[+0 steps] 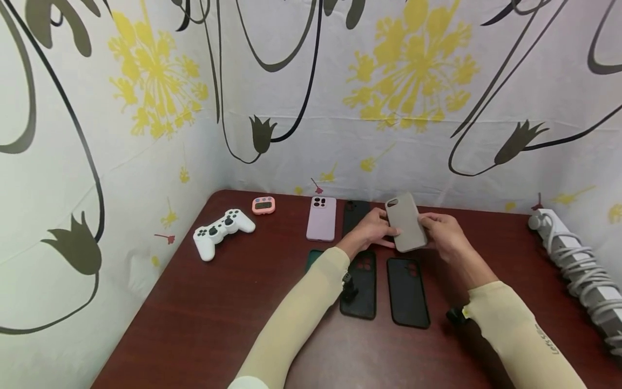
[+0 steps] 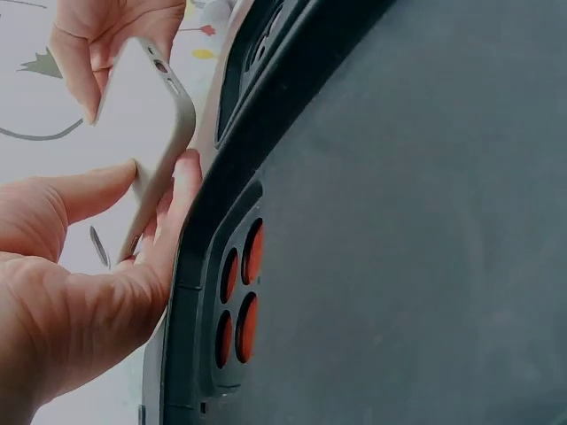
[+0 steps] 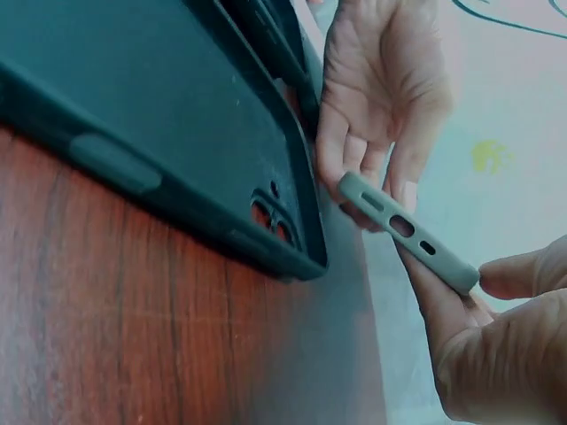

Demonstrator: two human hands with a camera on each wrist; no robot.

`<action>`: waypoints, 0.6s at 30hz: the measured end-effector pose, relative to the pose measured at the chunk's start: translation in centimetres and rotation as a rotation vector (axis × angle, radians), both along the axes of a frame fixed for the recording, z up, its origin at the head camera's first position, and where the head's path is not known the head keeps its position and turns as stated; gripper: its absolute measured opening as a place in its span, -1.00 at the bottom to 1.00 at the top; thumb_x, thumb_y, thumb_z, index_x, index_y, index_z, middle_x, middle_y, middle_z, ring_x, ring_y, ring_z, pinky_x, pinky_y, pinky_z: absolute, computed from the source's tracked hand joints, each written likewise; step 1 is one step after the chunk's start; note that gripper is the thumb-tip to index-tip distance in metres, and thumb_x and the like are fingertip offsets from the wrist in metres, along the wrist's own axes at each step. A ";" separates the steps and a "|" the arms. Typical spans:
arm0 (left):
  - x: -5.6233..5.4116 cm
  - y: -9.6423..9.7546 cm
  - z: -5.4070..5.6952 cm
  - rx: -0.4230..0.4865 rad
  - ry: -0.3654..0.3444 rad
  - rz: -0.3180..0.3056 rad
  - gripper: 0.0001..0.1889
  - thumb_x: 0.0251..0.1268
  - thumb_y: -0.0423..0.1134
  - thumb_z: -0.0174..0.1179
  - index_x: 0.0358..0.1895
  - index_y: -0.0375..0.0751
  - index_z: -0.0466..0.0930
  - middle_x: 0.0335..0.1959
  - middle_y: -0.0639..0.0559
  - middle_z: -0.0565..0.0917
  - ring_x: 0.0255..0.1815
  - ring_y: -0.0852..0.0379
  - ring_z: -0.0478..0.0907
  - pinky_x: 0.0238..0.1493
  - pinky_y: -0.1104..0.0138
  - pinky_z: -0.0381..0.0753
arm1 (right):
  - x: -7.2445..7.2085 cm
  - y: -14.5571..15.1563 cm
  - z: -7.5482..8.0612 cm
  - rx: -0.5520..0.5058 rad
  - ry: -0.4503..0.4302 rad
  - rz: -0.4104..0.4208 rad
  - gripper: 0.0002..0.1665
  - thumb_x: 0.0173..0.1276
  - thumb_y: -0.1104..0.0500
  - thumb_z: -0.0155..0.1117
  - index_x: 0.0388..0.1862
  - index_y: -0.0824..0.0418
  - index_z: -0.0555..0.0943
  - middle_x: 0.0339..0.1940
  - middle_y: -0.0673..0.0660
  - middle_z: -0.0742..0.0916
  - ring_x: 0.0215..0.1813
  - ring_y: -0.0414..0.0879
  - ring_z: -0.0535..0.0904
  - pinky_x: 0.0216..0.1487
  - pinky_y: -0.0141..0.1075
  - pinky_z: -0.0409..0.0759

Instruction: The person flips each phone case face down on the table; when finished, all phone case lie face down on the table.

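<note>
A grey-beige phone case point(image 1: 407, 226) is held tilted above the back of the table between both hands. My left hand point(image 1: 371, 228) pinches its left edge, thumb on the near face and fingers behind. At the opposite edge, my right hand point(image 1: 444, 233) grips it between thumb and fingers. The right wrist view shows the port cutouts along the end of the case point(image 3: 412, 232). Below the hands lie two black phone cases, one on the right point(image 1: 409, 294) and one beside it point(image 1: 358, 297). Another dark case point(image 1: 351, 219) lies partly hidden behind my left hand.
A lilac phone case point(image 1: 321, 220) lies left of the hands, and a green case point(image 1: 313, 257) shows partly beneath my left sleeve. Further left are a white game controller point(image 1: 221, 231) and a pink timer point(image 1: 263, 205). A power strip wrapped in cable point(image 1: 578, 259) runs along the right side.
</note>
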State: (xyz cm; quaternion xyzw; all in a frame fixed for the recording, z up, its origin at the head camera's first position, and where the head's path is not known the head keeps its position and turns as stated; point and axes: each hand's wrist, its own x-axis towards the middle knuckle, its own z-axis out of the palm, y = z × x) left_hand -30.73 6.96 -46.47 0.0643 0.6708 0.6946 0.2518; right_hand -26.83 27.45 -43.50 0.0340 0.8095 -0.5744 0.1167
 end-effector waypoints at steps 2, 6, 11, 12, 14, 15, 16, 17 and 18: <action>0.1 0.0 0.0 -0.025 0.028 0.006 -0.41 0.43 -0.47 0.33 0.42 -0.26 0.29 0.16 -0.35 0.65 0.14 -0.23 0.73 0.08 -0.06 0.82 | -0.2 0.2 -0.3 -0.025 -0.014 -0.003 -0.30 0.78 -0.04 -0.10 0.61 0.44 0.28 0.33 0.31 0.65 -0.12 -0.47 0.69 -0.10 -0.29 0.82; 0.3 0.1 0.1 -0.083 0.078 0.028 -0.41 0.43 -0.45 0.34 0.43 -0.25 0.31 0.20 -0.35 0.65 0.06 -0.21 0.76 -0.01 0.00 0.85 | -0.5 0.7 -0.7 -0.056 -0.034 -0.007 -0.32 0.77 0.00 -0.05 0.60 0.45 0.28 -0.07 -0.12 0.75 -0.14 -0.44 0.73 -0.14 -0.29 0.82; 0.3 0.3 0.1 -0.154 0.133 0.045 -0.42 0.44 -0.41 0.35 0.43 -0.22 0.32 0.21 -0.31 0.65 -0.03 -0.13 0.77 -0.11 0.06 0.87 | -0.8 1.0 -1.0 -0.040 -0.046 -0.012 -0.31 0.76 0.00 -0.02 0.60 0.44 0.28 -0.17 -0.22 0.73 -0.17 -0.41 0.74 -0.16 -0.26 0.83; 0.3 0.3 0.1 -0.171 0.148 0.050 -0.42 0.44 -0.40 0.36 0.43 -0.22 0.33 0.20 -0.30 0.66 -0.06 -0.11 0.78 -0.12 0.06 0.87 | -0.9 1.1 -1.1 -0.031 -0.050 -0.009 -0.32 0.75 0.00 -0.01 0.60 0.43 0.29 -0.17 -0.22 0.73 -0.18 -0.40 0.75 -0.16 -0.26 0.83; 0.3 0.4 0.2 -0.211 0.185 0.062 -0.41 0.44 -0.39 0.37 0.44 -0.21 0.33 0.17 -0.28 0.68 -0.11 -0.07 0.78 -0.17 0.09 0.87 | -1.1 1.3 -1.3 -0.014 -0.059 -0.002 -0.32 0.75 -0.01 0.01 0.60 0.41 0.30 -0.16 -0.21 0.72 -0.18 -0.38 0.75 -0.15 -0.24 0.83; 0.4 0.5 0.2 -0.234 0.206 0.066 -0.40 0.44 -0.38 0.37 0.44 -0.21 0.33 0.16 -0.27 0.68 -0.14 -0.05 0.78 -0.19 0.10 0.87 | -1.2 1.5 -1.4 -0.004 -0.063 0.003 -0.32 0.75 -0.01 0.02 0.60 0.40 0.31 -0.15 -0.20 0.72 -0.17 -0.36 0.75 -0.14 -0.24 0.84; 0.5 0.5 0.3 -0.261 0.227 0.069 -0.40 0.44 -0.38 0.37 0.45 -0.21 0.33 0.15 -0.26 0.69 -0.17 -0.03 0.77 -0.21 0.12 0.87 | -1.3 1.6 -1.6 0.006 -0.067 0.006 -0.33 0.74 -0.01 0.04 0.60 0.39 0.32 -0.15 -0.19 0.72 -0.17 -0.35 0.75 -0.13 -0.23 0.84; 0.5 0.6 0.4 -0.289 0.246 0.073 -0.39 0.43 -0.37 0.38 0.45 -0.21 0.33 0.15 -0.25 0.68 -0.19 0.00 0.77 -0.24 0.15 0.87 | -1.4 1.8 -1.7 0.013 -0.070 0.010 -0.33 0.74 -0.01 0.05 0.60 0.38 0.32 -0.13 -0.18 0.72 -0.16 -0.34 0.75 -0.12 -0.22 0.84; 0.6 0.6 0.4 -0.320 0.266 0.077 -0.39 0.43 -0.36 0.38 0.45 -0.20 0.33 0.15 -0.23 0.68 -0.21 0.02 0.76 -0.27 0.17 0.86 | -1.5 1.9 -1.9 0.023 -0.072 0.014 -0.33 0.73 -0.01 0.06 0.60 0.37 0.32 -0.11 -0.16 0.72 -0.15 -0.34 0.75 -0.10 -0.21 0.85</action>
